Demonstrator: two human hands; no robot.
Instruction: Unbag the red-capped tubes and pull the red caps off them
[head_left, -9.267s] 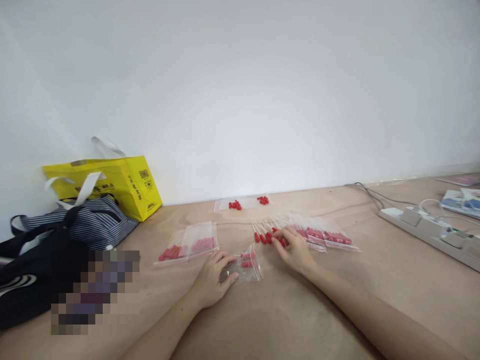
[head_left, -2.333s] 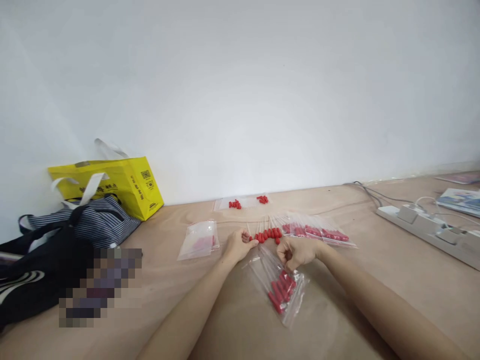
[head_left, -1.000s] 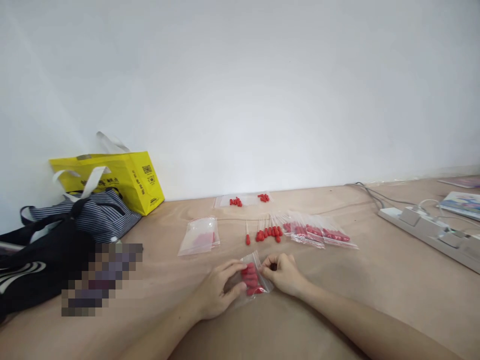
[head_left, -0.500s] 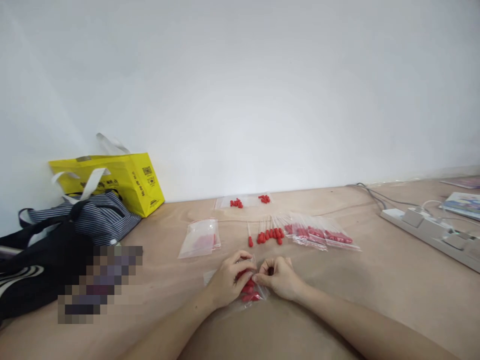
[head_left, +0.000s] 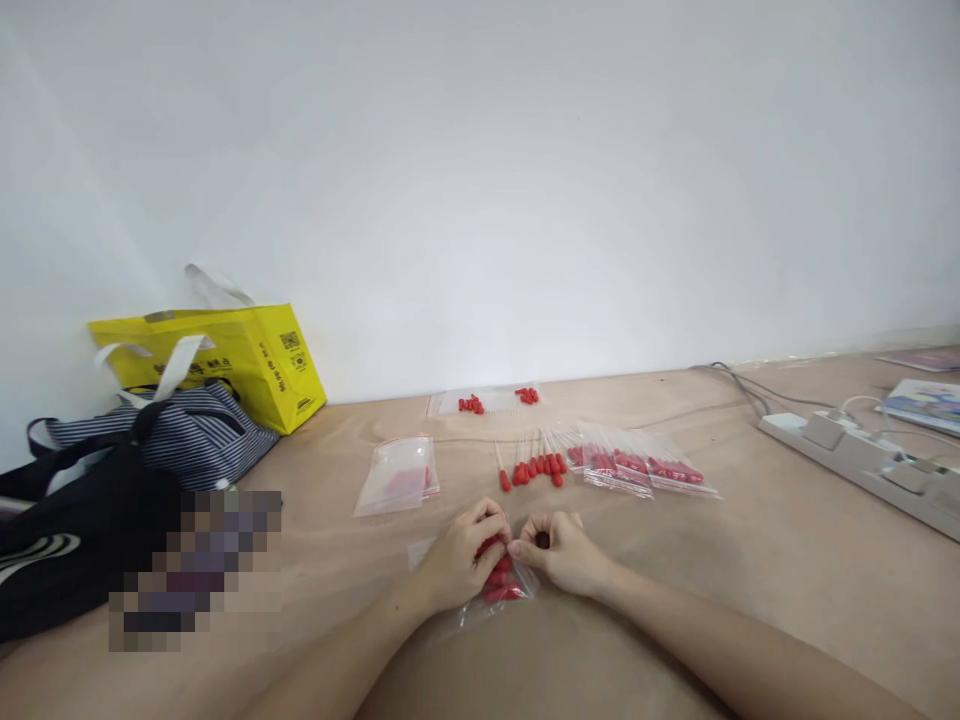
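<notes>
Closest in, the two forearms (head_left: 690,628) are stretching over the brown tabletop (head_left: 750,560), and the hands are meeting almost fingertip to fingertip. The left hand (head_left: 469,560) is curling over a clear bag (head_left: 528,582), its fingers bunching together on the plastic and its thumb tucking in just below them. The right hand (head_left: 566,555) is pinching the edge of that same bag between thumb and forefinger, the two tips pressing together and the fingers making a small ring. The bag itself is lying on the table mostly beneath the left hand, and red ends (head_left: 504,593) are showing through it.

Over on the left, a black bag (head_left: 82,560) is slumping beside a pixelated patch (head_left: 199,570).

Moving outward, a stack of clear bags (head_left: 394,462) is lying left of centre, red showing through. One stick (head_left: 505,480) is lying on its own, and just to its right a row of red-ended sticks (head_left: 538,466) is crowding together. Next to them, filled bags (head_left: 615,448) are overlapping, and a white power strip (head_left: 855,470) is running along the right.

Farther out, a striped bag (head_left: 202,430) is leaning against a yellow bag (head_left: 255,350). Ahead, a flat clear bag (head_left: 495,401) is showing two red clusters, a printed booklet (head_left: 926,400) is sitting far right, and the pale wall (head_left: 540,180) is rising behind everything.
</notes>
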